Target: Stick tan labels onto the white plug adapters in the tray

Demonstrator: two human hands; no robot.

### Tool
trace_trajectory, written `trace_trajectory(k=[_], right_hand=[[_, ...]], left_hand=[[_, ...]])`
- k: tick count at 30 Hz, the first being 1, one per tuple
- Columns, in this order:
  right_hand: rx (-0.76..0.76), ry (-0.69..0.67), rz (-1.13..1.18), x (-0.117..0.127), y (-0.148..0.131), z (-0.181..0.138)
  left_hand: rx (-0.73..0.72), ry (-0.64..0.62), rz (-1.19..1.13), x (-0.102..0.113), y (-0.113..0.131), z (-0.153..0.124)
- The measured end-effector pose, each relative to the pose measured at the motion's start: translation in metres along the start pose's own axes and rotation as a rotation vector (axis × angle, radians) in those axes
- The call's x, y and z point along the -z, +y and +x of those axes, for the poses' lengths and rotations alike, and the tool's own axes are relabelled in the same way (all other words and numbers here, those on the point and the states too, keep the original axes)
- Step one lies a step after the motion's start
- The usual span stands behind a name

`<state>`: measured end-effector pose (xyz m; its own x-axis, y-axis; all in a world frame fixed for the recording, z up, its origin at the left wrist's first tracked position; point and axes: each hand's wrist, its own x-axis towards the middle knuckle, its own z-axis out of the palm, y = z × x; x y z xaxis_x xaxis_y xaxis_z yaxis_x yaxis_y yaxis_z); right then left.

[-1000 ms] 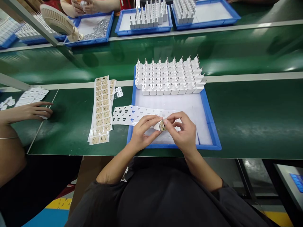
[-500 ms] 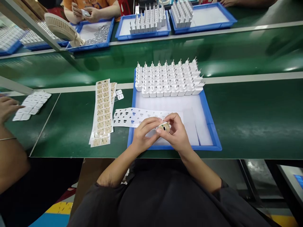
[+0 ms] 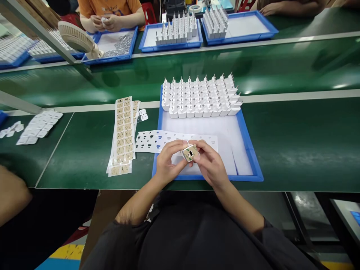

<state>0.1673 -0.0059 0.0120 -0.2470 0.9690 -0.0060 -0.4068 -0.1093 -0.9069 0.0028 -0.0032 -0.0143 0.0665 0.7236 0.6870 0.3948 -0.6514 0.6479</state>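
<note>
Between my two hands, above the front of a blue-rimmed tray (image 3: pixel 254 161), is a small white charger (image 3: pixel 190 153) with a tan adhesive piece on its end face; a dark port slot shows in it. My left hand (image 3: pixel 170 159) is closed round the charger's left side. On the other side my right hand (image 3: pixel 210 161) pinches the edge with thumb and fingers. Rows of white plug chargers (image 3: pixel 199 99) stand prongs up at the tray's back. A white sheet with small cutouts (image 3: pixel 146 141) lies under my hands, over the tray's left rim.
Sheets of tan stickers (image 3: pixel 123 131) lie left of the tray, beside a few small white labels (image 3: pixel 143 114). Farther left are stacked white pieces (image 3: pixel 41 125) and a co-worker's arm (image 3: pixel 12 195). Across the belt, another person (image 3: pixel 111 17) works behind trays and a fan (image 3: pixel 75 37).
The charger has moved slightly left and turned, so its tan face shows more fully. My right fingers have shifted along its edge. The left co-worker's hand has left the stacked white pieces.
</note>
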Motion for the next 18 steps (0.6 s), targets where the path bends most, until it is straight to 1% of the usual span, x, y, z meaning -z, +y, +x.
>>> trace_trajectory(k=[3,6,8,12,18], right_hand=[[0.065,0.016,-0.090,-0.004,0.004,-0.001],[0.124,0.095,-0.133,-0.011,0.004,0.001],[0.117,0.122,-0.112,-0.014,0.002,0.003],[0.072,0.112,-0.055,-0.018,-0.001,0.005],[0.096,0.139,-0.080,-0.018,0.001,0.005]], left_hand=[[-0.037,0.012,-0.028,-0.002,-0.001,0.001],[-0.128,0.023,-0.035,-0.004,0.000,0.004],[-0.159,0.038,-0.012,-0.005,0.001,0.005],[-0.173,0.064,0.061,-0.006,0.001,0.004],[-0.236,0.082,0.145,-0.006,-0.001,0.003]])
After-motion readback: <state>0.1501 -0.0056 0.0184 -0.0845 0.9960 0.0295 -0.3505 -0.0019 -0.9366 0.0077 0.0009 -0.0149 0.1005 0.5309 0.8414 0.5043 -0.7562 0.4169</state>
